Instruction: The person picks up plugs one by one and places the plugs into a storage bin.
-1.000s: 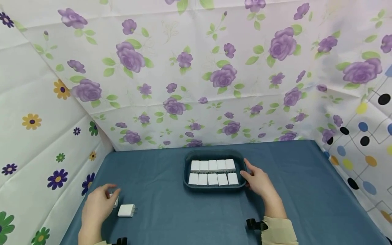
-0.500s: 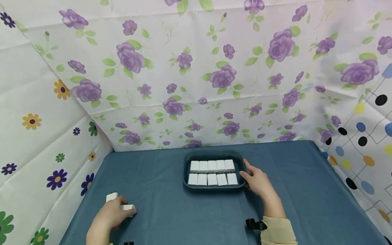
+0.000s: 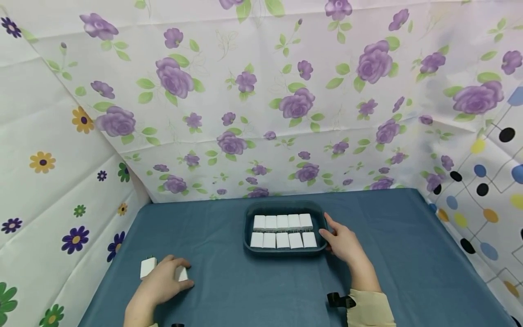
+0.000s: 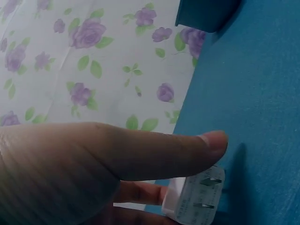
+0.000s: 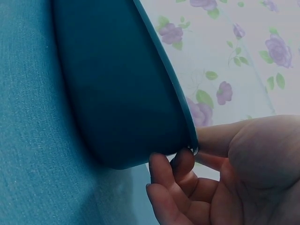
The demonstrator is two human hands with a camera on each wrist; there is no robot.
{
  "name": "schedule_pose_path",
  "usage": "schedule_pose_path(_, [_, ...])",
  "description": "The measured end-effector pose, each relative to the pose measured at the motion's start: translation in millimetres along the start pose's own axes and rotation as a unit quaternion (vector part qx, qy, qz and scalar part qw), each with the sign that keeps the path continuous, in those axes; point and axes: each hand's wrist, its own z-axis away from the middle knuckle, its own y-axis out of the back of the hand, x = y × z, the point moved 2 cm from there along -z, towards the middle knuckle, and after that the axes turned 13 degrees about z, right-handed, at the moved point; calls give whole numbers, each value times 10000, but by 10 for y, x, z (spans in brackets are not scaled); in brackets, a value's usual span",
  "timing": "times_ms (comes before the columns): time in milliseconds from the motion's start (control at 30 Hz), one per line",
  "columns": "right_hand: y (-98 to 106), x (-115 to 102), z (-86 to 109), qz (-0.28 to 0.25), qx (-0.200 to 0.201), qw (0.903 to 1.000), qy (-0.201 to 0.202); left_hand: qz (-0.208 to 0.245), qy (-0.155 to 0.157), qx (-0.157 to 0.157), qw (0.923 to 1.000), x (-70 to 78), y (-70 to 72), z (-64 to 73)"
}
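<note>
My left hand (image 3: 161,281) pinches a white plug charger (image 3: 181,274) between thumb and fingers, low over the blue cloth. The left wrist view shows this charger (image 4: 199,201) with its two metal prongs facing outward, the thumb (image 4: 187,152) along one side and fingers behind it. Another white charger (image 3: 148,267) lies just left of that hand, prongs pointing away from me. With its thumb and fingers, my right hand (image 3: 347,245) grips the right end of a dark blue tray (image 3: 282,252). In the right wrist view the fingertips (image 5: 160,166) curl under the tray's rim (image 5: 176,89).
Two rows of white chargers (image 3: 282,221) fill much of the tray, which stands near the back of the table. A blue cloth (image 3: 229,290) covers the tabletop. Flowered sheets (image 3: 245,113) hang behind and at the left; a dotted sheet (image 3: 482,218) hangs at the right.
My left hand has moved right from the left charger to the other one, which it now grips and has turned and shifted slightly right. The right hand stays on the tray.
</note>
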Motion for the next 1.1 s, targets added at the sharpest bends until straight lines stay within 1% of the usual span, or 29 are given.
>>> schedule_pose_path(233, [0, 1, 7, -35, -1, 10000, -22, 18, 199, -94, 9998, 20, -70, -39])
schedule_pose_path(400, [-10, 7, 6, -18, -22, 10000, -93, 7, 198, -203, 9996, 5, -80, -49])
schedule_pose_path(533, [-4, 3, 1, -8, -7, 10000, -80, 85, 225, -275, 9993, 0, -70, -56])
schedule_pose_path(667, [6, -2, 4, 16, -8, 10000, -64, 106, 146, -336, 9993, -6, -63, -48])
schedule_pose_path(767, [12, -5, 1, 8, -18, 10000, -53, 70, 113, -330, 9994, 2, -61, -49])
schedule_pose_path(900, [18, -6, 2, -9, -7, 10000, -47, -24, 188, -294, 9994, 21, -61, -67])
schedule_pose_path(1100, [22, 10, -8, 17, -33, 10000, -84, -142, 142, -362, 9991, 17, -52, -70])
